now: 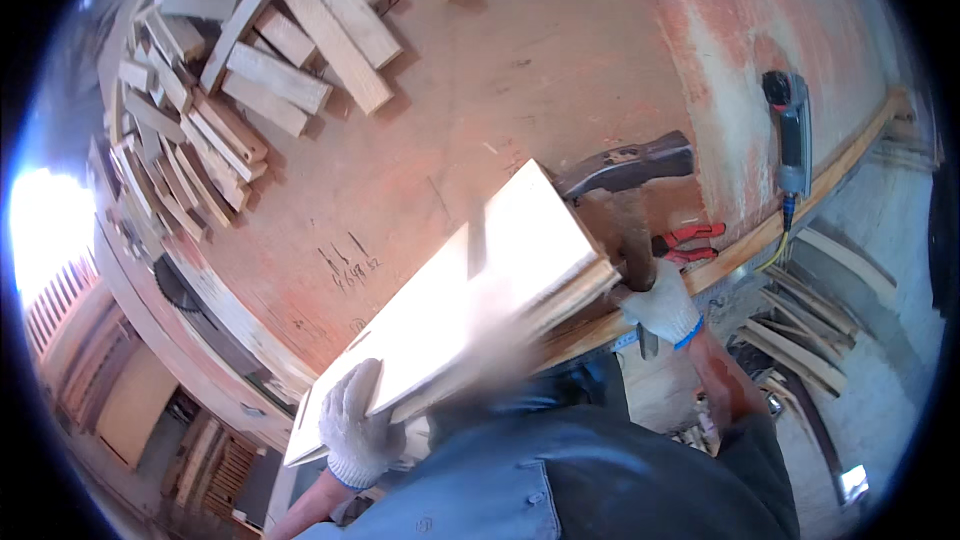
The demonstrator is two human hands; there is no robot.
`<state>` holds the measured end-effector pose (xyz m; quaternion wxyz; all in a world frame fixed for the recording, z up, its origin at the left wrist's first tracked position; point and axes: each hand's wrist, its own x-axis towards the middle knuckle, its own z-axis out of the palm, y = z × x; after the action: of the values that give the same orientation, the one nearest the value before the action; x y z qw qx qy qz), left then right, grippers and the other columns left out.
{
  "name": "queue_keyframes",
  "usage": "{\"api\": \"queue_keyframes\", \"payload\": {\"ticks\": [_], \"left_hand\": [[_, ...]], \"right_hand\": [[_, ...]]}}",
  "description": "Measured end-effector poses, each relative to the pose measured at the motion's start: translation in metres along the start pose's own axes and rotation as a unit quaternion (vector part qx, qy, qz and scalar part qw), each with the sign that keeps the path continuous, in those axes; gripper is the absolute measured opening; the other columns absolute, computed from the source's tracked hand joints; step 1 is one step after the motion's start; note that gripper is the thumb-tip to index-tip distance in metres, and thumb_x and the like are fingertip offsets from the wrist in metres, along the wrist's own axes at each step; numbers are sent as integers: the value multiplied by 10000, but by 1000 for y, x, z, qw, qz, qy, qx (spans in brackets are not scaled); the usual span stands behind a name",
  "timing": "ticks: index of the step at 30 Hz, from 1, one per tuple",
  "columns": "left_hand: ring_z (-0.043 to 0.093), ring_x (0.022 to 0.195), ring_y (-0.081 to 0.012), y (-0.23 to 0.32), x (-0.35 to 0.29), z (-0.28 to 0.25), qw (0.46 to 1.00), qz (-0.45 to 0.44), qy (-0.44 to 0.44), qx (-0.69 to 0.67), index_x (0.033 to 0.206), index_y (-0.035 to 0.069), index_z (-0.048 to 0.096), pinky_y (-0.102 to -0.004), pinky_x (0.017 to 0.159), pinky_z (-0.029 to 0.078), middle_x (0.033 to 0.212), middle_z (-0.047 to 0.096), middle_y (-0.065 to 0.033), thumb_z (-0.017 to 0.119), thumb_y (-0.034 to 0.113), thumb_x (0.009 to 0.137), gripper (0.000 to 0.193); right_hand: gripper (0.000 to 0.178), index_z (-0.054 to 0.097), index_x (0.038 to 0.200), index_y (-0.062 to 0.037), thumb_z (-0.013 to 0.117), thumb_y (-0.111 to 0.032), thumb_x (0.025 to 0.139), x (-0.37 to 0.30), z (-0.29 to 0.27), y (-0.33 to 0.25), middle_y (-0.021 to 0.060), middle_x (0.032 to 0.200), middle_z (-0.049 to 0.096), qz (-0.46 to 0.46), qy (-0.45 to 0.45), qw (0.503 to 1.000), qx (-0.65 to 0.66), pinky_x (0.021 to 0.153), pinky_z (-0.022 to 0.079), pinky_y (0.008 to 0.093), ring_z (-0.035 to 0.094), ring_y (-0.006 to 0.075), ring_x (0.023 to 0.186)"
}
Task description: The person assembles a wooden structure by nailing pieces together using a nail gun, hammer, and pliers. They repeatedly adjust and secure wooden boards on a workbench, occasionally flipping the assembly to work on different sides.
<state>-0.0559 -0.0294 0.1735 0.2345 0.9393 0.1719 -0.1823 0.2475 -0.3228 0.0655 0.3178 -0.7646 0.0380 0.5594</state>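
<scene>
While left hand [355, 430] grips board [470, 290] | right hand [660, 308] swings hammer [625, 180] at far edge

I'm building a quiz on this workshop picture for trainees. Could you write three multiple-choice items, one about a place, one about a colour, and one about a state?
1. Where does the pile of wood offcuts lie?
A. at the upper left of the workbench
B. under the pale board
C. beside the power tool

2. What colour are the handles of the pliers?
A. blue
B. red
C. yellow

3. What is the right hand doing?
A. resting open on the bench
B. gripping the hammer handle
C. holding the pliers

Answers:
1. A, the short pieces are heaped at the upper left of the workbench, far from the power tool on the right.
2. B, red handles show beside the hammer.
3. B, the gloved fingers are wrapped round the handle, while the left hand holds the near end of the pale board.
</scene>
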Motion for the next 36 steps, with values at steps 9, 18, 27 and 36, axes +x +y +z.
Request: {"api": "queue_keyframes", "payload": {"ticks": [9, 18, 27, 36], "left_hand": [[617, 1177, -441, -23, 14, -17, 993, -33, -48, -98, 1286, 59, 625, -541, 929, 511, 1331, 616, -209, 792, 143, 696, 620], [645, 1118, -429, -47, 19, -26, 993, -12, -82, -85, 1325, 48, 620, -531, 904, 520, 1325, 630, -194, 832, 205, 716, 664], [704, 993, -378, -58, 42, -35, 993, -53, -38, -99, 1124, 94, 741, -477, 822, 556, 1178, 712, -137, 767, 70, 608, 517], [725, 973, -371, -50, 46, -38, 988, -117, -28, -98, 1081, 39, 760, -437, 819, 578, 1128, 730, -165, 790, 66, 736, 348]], "right_hand": [[501, 625, 1269, 2, 829, -162, 842, 6, -2, -14, 176, 1195, 688, 31, -22, 982, -185, 893, 548, 426, 680, 276, 1099], [414, 679, 1139, -19, 805, -297, 859, 8, 2, -42, 145, 1083, 735, 81, -45, 991, -101, 814, 545, 389, 711, 227, 1007], [179, 742, 903, -13, 762, -180, 842, -4, 18, -68, 55, 731, 707, 125, 29, 991, -47, 663, 537, 334, 681, 129, 715], [102, 712, 845, -28, 730, -129, 850, -1, 22, -50, 26, 666, 650, 17, 20, 999, 26, 534, 468, 284, 607, 88, 580]]}}
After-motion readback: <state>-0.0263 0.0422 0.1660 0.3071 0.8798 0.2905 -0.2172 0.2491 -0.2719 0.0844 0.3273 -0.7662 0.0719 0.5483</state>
